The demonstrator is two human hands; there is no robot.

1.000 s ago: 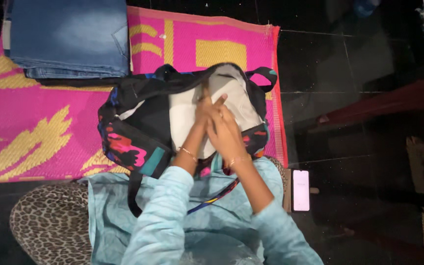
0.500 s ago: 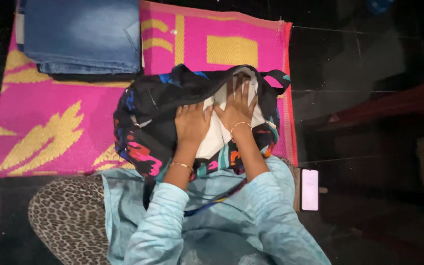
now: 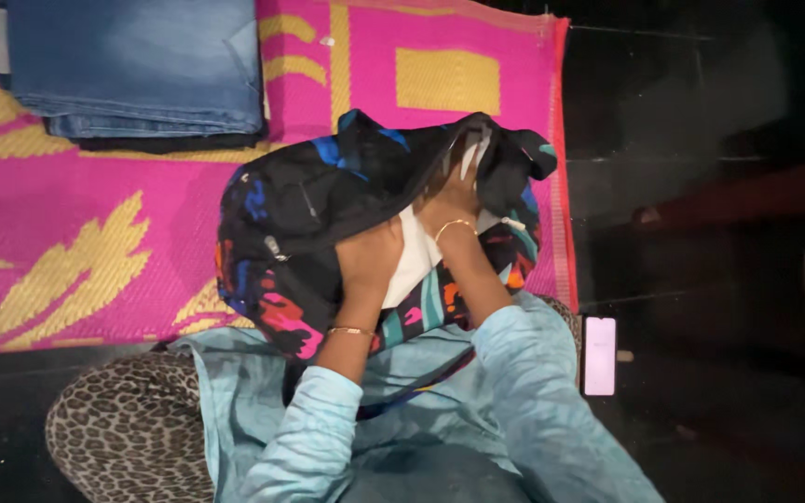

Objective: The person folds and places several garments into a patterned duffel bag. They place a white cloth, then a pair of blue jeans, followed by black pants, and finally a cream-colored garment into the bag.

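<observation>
Head view, bag: we see a black backpack [image 3: 328,214] with bright colour patches lying on the pink and yellow mat [image 3: 95,233], its near end against our lap.
Head view, white cloth: a folded white cloth [image 3: 412,261] sits in the open mouth of the backpack, between our two wrists, only partly inside.
Left hand: our left hand [image 3: 370,256] lies flat on the edge of the white cloth, fingers together and pressing down, not pinching anything.
Right hand: our right hand [image 3: 454,200] is reached deeper under the flap; its fingers are hidden by the fabric, so we cannot tell how they are set.
Around: folded blue jeans [image 3: 132,65] lie on the far left part of the mat, well apart; a phone [image 3: 600,356] lies on the dark floor near our right knee.
Risk: we judge the cloth may crumple or lose its fold, because the opening is narrow and the flap hangs over it.
</observation>
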